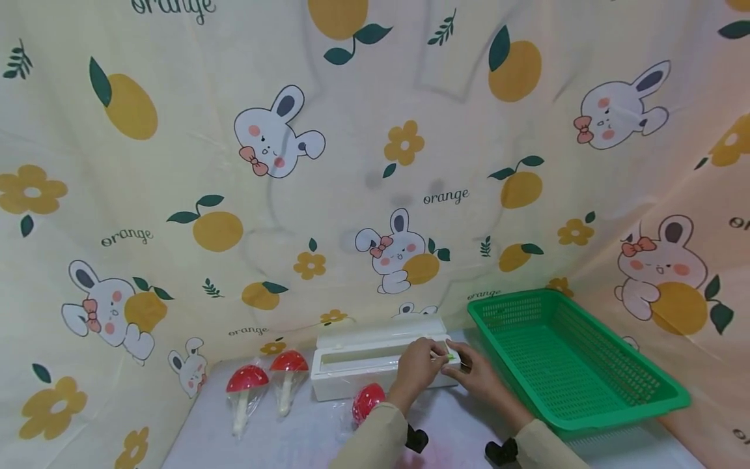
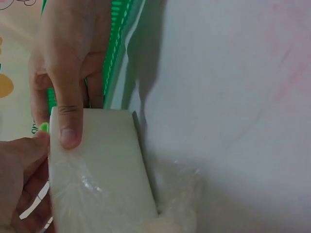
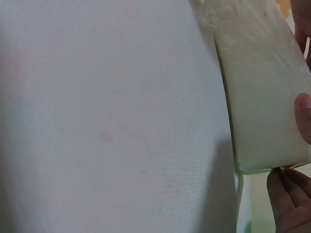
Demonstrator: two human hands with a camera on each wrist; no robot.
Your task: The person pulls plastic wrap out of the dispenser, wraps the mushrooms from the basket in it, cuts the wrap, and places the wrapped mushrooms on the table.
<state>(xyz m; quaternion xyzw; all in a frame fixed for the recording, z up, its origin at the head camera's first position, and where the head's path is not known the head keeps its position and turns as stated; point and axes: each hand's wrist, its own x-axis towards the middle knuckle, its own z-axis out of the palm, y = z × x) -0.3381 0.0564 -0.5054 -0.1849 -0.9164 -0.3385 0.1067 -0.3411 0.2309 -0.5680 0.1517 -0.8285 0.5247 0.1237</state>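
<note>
A white cling film dispenser (image 1: 334,385) stands on the table with its lid raised. Clear film (image 2: 87,182) hangs over its front face. My left hand (image 1: 417,366) pinches a small green slide cutter (image 2: 44,127) on the rim near the dispenser's right end. Gripping that same end is my right hand (image 1: 477,378), its thumb on the front face and its other fingers round the end. Left of the dispenser lie two red-capped toy mushrooms (image 1: 247,385) (image 1: 288,371) in clear wrapping. Another wrapped mushroom (image 1: 368,402) lies before it, partly hidden by my left sleeve.
A green plastic basket (image 1: 609,417) stands close on the right, next to my right forearm. Behind the table (image 1: 310,436) hangs a cloth (image 1: 351,195) printed with rabbits and oranges; it also borders the left and right sides.
</note>
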